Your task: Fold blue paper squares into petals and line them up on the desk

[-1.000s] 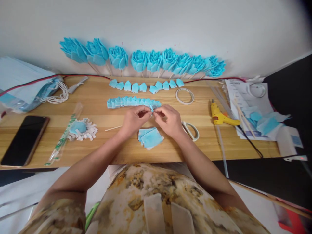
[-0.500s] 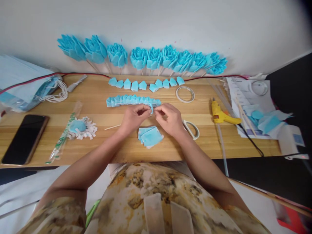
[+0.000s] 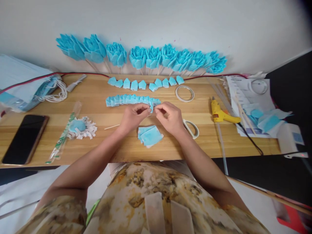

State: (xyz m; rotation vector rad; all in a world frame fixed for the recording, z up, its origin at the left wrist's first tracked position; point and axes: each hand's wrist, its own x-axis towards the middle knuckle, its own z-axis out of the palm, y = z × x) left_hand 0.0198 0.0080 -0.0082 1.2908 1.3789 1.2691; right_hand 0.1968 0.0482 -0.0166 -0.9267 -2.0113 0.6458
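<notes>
My left hand [image 3: 133, 117] and my right hand [image 3: 169, 117] meet over the middle of the wooden table [image 3: 102, 143], fingers pinched together on a small blue paper piece [image 3: 151, 108] held between them. Just below my hands lies a small stack of blue paper squares [image 3: 149, 136]. Behind them runs an overlapping row of folded blue petals [image 3: 129, 99], and further back a looser row of petals [image 3: 146, 84]. Several finished blue paper flowers [image 3: 146, 57] on sticks lean against the wall.
White-handled scissors [image 3: 192, 128] lie right of my right hand, a tape ring [image 3: 184, 93] behind them. A yellow glue gun [image 3: 222, 114] and papers [image 3: 253, 107] sit at the right. A phone [image 3: 24, 138], a blue ball on white scraps [image 3: 79, 127] and a thin stick [image 3: 112, 127] lie left.
My hands have stayed together on the blue piece, with only small finger movement. The view has shifted slightly downward.
</notes>
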